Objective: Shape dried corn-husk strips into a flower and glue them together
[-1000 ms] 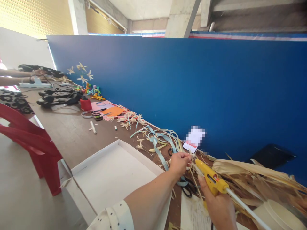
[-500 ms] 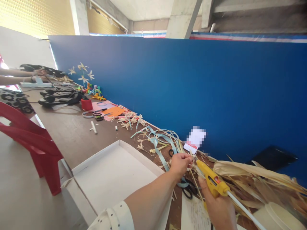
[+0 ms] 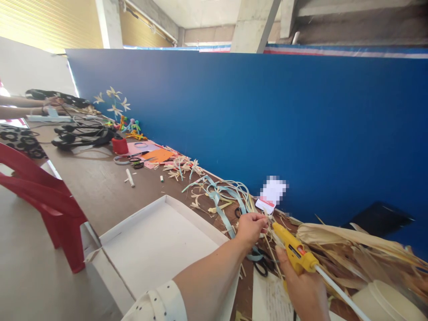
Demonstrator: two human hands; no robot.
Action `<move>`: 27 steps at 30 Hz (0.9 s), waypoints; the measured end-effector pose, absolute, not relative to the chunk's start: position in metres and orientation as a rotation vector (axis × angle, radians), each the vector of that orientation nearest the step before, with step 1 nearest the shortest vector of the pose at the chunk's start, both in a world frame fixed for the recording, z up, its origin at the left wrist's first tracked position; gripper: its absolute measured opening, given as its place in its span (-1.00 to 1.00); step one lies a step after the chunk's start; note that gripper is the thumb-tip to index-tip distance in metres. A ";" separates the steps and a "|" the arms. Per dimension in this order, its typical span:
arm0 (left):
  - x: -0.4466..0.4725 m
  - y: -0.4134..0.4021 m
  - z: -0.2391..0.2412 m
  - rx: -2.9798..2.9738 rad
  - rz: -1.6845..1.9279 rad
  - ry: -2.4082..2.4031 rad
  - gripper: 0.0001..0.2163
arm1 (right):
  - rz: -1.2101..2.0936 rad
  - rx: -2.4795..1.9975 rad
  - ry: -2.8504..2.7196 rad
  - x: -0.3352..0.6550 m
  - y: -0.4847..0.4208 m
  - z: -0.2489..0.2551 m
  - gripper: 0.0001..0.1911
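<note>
The person's right hand grips a glue gun above the table. Its label is unreadable. The nozzle points up-left at the left hand, whose fingers pinch a straw.

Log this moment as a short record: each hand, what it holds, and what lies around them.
Left hand: pinches a thin straw strip close to the gun's nozzle
Right hand: grips a yellow glue gun, white glue stick sticking out its back
Under the hands: black scissors
To their left: white tray on the brown table
To their right: dried husks
Behind: pale blue strips, blue board
</note>
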State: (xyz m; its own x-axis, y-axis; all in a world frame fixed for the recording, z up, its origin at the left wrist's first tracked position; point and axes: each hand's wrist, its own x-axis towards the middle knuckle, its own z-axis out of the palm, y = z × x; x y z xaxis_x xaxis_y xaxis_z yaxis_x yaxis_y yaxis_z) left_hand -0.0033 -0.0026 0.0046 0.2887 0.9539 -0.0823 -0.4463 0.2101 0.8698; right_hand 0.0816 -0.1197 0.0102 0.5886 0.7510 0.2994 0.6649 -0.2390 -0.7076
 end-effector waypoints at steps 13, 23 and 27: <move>0.000 0.000 -0.001 0.849 1.100 0.741 -0.94 | 0.059 -1.958 -1.061 0.067 -0.122 0.015 -0.44; -0.002 -0.001 0.000 0.844 1.106 0.718 -0.95 | 0.085 -1.967 -1.138 0.081 -0.119 0.006 -0.42; -0.004 -0.002 0.005 0.804 1.102 0.719 -0.94 | 0.062 -1.935 -1.070 0.074 -0.121 0.010 -0.40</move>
State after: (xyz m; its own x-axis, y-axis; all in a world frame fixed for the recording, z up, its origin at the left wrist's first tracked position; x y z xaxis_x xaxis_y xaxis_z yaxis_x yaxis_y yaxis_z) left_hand -0.0037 -0.0018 0.0047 0.2931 0.9504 -0.1040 -0.4780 0.2399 0.8450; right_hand 0.0742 -0.1212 0.0104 0.6246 0.6988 0.3486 0.6539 -0.2240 -0.7226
